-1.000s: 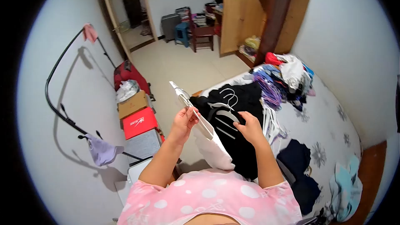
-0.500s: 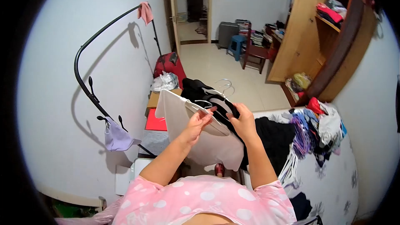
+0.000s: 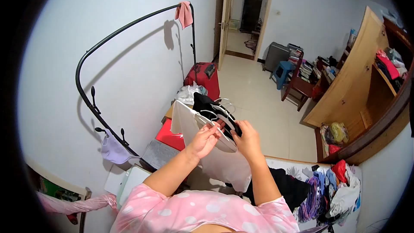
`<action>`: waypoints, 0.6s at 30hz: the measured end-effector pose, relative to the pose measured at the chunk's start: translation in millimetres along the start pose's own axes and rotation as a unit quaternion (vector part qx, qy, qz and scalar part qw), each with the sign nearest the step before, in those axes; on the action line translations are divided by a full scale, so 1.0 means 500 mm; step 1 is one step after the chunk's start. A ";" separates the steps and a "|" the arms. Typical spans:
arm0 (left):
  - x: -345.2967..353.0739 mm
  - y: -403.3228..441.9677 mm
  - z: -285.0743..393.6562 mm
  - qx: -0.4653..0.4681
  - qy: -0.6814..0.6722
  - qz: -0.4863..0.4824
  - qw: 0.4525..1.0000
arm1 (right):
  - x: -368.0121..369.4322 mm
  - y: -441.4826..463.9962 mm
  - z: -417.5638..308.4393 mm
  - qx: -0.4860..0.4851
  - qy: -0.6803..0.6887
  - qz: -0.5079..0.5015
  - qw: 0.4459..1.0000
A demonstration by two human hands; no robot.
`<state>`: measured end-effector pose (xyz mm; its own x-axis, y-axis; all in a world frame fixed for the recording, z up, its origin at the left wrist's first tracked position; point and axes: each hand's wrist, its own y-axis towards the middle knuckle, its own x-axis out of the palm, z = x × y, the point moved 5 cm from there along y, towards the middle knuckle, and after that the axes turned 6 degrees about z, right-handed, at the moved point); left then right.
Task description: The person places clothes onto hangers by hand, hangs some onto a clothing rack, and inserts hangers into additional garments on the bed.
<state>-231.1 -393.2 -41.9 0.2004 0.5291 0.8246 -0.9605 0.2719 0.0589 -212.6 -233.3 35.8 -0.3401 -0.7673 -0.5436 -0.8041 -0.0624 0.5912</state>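
Observation:
A cream-white garment hangs in front of me on a hanger, its neckline facing up. My left hand is closed on the near edge of that neckline, thumb against fingers. Behind it is a black garment, also on a hanger, with the light metal hooks sticking up beyond my fingers. My right hand is closed on the black garment's edge at the right side, thumb pointing inward. The hangers' lower parts are mostly hidden inside the cloth.
A black rack curves along the left wall with a pink cloth and a lilac cloth. Clothes are piled on the bed at right. A red suitcase, red box and open wardrobe stand around.
My view has turned left, so the room appears shifted right. The hooks and black garment are now closer to my hands and lower behind the cream-white garment. Both hands keep their hold.

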 end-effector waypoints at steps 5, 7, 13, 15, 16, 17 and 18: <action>0.013 0.082 0.024 0.036 -0.009 -0.005 0.999 | 0.047 0.079 0.038 -0.031 0.033 -0.058 0.997; 0.005 0.119 0.034 0.046 -0.014 -0.003 0.999 | 0.071 0.108 0.063 -0.060 0.031 -0.074 0.995; -0.039 0.261 0.085 0.028 -0.058 -0.029 0.997 | 0.117 0.210 0.097 -0.035 0.025 -0.162 0.986; -0.058 0.313 0.118 0.030 -0.068 -0.018 0.997 | 0.139 0.249 0.111 -0.068 0.065 -0.130 0.987; -0.068 0.331 0.132 0.030 -0.073 -0.007 0.997 | 0.152 0.259 0.119 -0.082 0.087 -0.117 0.986; -0.078 0.352 0.151 0.024 -0.080 -0.001 0.997 | 0.174 0.266 0.143 -0.025 0.140 -0.133 0.981; -0.087 0.377 0.174 0.021 -0.084 0.004 0.996 | 0.193 0.280 0.155 0.029 0.194 -0.146 0.970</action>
<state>-437.8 -434.8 -17.8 0.1615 0.3876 0.9076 -0.9698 0.2325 0.0732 -395.9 -266.6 19.7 0.1063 -0.9051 -0.4117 -0.8685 -0.2861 0.4049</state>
